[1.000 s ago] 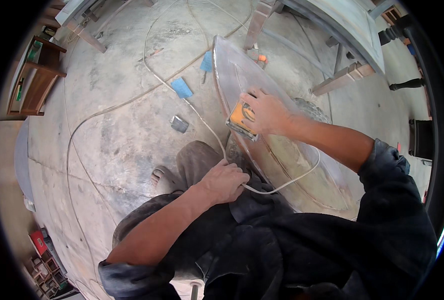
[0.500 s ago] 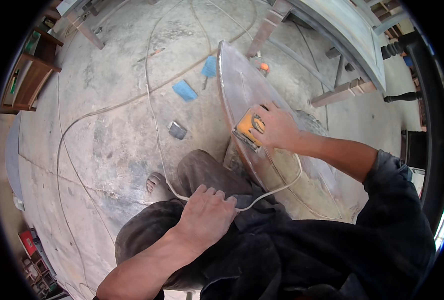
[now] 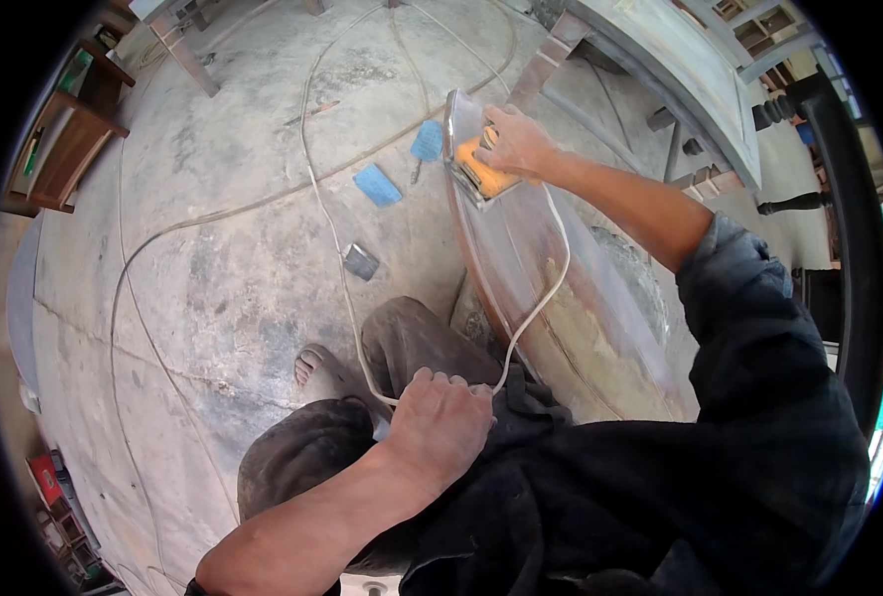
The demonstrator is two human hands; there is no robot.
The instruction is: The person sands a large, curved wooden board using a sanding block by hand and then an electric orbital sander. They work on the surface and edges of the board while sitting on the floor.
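Note:
My right hand (image 3: 519, 144) grips an orange electric sander (image 3: 483, 177), which sits on the far, pointed end of a long wooden panel (image 3: 546, 283). The panel has a curved brown edge, and its surface is greyish and dusty, with a yellowish part nearer me. A white power cord (image 3: 545, 301) runs from the sander back to my left hand (image 3: 437, 422). That hand is closed around the cord above my lap, and the cord leaves its other side across the floor. The sander's underside is hidden against the panel.
Two blue sheets (image 3: 377, 186) and a small dark grey block (image 3: 360, 261) lie on the concrete floor left of the panel. A grey hose (image 3: 243, 207) curves across the floor. A pale table (image 3: 675, 74) stands at far right, and wooden furniture (image 3: 74, 124) at far left.
My right hand has pushed the sander away from me along the panel, up to its pointed end. The cord between my hands is straighter. My left hand has shifted slightly right.

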